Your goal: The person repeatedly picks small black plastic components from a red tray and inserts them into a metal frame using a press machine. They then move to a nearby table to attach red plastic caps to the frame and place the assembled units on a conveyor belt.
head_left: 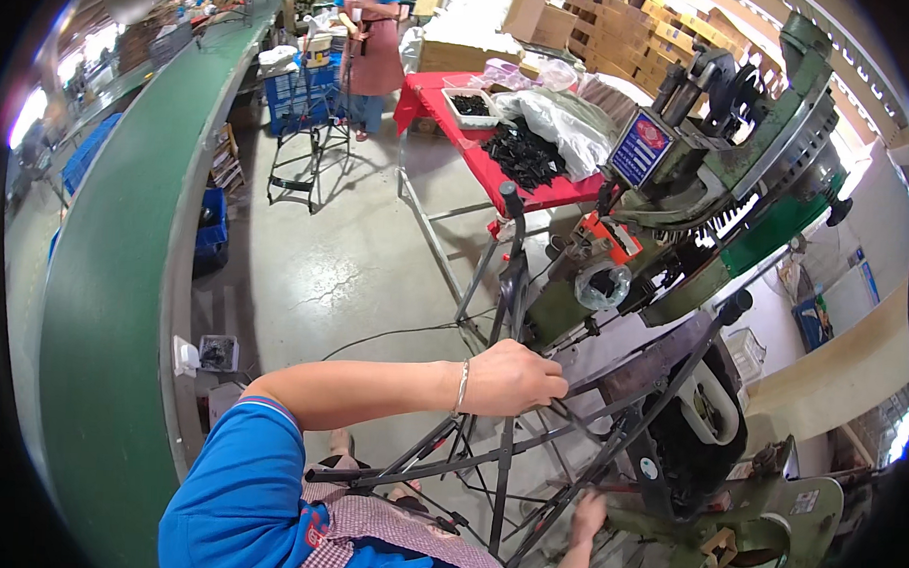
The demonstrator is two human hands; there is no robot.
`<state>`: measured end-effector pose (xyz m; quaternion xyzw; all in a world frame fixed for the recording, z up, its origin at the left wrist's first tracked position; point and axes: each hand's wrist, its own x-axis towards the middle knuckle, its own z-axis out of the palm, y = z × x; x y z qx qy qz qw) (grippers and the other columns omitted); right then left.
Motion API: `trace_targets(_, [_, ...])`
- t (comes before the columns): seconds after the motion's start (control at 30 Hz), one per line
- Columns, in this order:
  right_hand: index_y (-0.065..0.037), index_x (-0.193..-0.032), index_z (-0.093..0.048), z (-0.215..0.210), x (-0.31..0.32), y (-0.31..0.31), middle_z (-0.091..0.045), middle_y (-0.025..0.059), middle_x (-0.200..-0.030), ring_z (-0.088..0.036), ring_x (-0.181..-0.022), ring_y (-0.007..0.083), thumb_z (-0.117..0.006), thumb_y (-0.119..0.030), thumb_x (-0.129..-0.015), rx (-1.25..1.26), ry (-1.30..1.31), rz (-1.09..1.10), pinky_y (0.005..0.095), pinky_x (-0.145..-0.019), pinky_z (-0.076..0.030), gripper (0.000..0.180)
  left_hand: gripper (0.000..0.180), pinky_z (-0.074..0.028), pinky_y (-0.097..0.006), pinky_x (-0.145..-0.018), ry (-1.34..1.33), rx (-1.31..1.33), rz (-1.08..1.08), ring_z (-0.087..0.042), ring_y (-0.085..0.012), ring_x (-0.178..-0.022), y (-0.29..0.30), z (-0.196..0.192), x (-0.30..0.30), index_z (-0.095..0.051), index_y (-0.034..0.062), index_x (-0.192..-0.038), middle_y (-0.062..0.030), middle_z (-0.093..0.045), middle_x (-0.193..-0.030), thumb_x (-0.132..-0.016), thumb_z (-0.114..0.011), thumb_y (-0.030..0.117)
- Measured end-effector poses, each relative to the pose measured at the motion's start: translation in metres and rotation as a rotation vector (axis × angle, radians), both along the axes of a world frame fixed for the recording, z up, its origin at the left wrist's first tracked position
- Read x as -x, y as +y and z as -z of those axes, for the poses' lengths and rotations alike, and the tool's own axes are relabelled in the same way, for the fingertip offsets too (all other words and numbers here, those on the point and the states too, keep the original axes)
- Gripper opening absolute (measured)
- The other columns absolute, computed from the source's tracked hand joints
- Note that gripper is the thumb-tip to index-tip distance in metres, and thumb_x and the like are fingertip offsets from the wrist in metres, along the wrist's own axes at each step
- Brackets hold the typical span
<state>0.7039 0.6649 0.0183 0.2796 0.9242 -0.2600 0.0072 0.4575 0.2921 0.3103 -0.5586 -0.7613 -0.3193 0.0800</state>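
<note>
A folding frame of black metal tubes [506,456] stands upright in front of me, with round plastic caps on its tube ends. My left hand [516,377] reaches across it from the left, fingers curled closed on one of its tubes near the middle. Lower down on the right, my right hand [588,516] is beside the frame's lower tubes, next to the machine's base. Its fingers are small in view and partly hidden, so its grip is unclear. Right of the frame, a dark bin with a pale oval rim [716,405] sits by the machine.
A green press machine [718,183] rises at the right. Behind the frame, a red-covered table [568,194] bears black plastic parts and a white tray. A long green conveyor belt [115,272] runs along the left. Another person [372,61] stands at the back beside a similar black frame [309,159].
</note>
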Motion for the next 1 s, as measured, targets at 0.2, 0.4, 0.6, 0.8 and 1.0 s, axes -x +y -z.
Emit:
trace_targets(0.2, [-0.011,-0.074,-0.055,0.037,-0.014,-0.108,-0.049,0.0038,-0.053,-0.049,-0.041,0.0177,-0.051,-0.057,-0.091,1.326,0.262,0.685,0.0326,-0.040,-0.039,0.050,0.015,-0.045,-0.039,-0.055,-0.166,-0.239,-0.037,-0.057,-0.0324,-0.068,-0.048,-0.010,0.042,-0.057,0.0052,-0.084,-0.0100,-0.056,-0.077,-0.075,-0.069,0.005])
trace_targets(0.4, [-0.001,-0.078,-0.063,0.027,-0.032,-0.167,-0.056,0.0020,-0.064,-0.052,-0.055,0.0147,-0.065,-0.044,-0.087,0.619,0.289,1.077,0.0318,-0.048,-0.041,0.044,0.022,-0.039,-0.032,-0.053,-0.514,-0.205,-0.032,-0.043,-0.0173,-0.057,-0.059,-0.028,0.112,-0.053,-0.0015,-0.080,-0.0118,-0.043,-0.063,-0.082,-0.070,0.012])
trace_targets(0.6, [-0.001,-0.069,-0.062,-0.094,-0.061,-0.201,-0.049,-0.0006,-0.057,-0.042,-0.049,0.0115,-0.067,-0.044,-0.086,0.332,0.277,1.193,0.0321,-0.043,-0.031,0.047,0.021,-0.036,-0.027,-0.055,-0.963,-0.210,-0.012,-0.039,-0.0073,-0.063,-0.044,-0.002,0.194,-0.056,-0.0023,-0.078,0.0008,-0.048,-0.065,-0.085,-0.068,0.013])
trace_targets(0.8, [-0.002,-0.051,-0.048,-0.179,-0.133,-0.186,-0.041,-0.0005,-0.048,-0.033,-0.047,0.0115,-0.069,-0.041,-0.084,-0.030,0.237,1.198,0.0368,-0.043,-0.025,0.055,0.028,-0.048,-0.025,-0.073,-1.285,-0.338,0.084,-0.060,-0.0103,-0.082,0.003,0.050,0.235,-0.059,0.0002,-0.112,-0.0059,-0.066,-0.093,-0.085,-0.062,-0.004])
trace_targets(1.0, [0.002,-0.051,-0.049,-0.228,-0.153,-0.188,-0.038,0.0010,-0.045,-0.032,-0.047,0.0106,-0.068,-0.042,-0.084,-0.186,0.150,1.170,0.0372,-0.042,-0.024,0.058,0.011,-0.046,-0.023,-0.060,-1.228,-0.484,-0.102,-0.058,-0.0068,-0.071,0.045,0.084,0.274,-0.060,0.0023,-0.091,-0.0039,-0.066,-0.079,-0.084,-0.068,0.003])
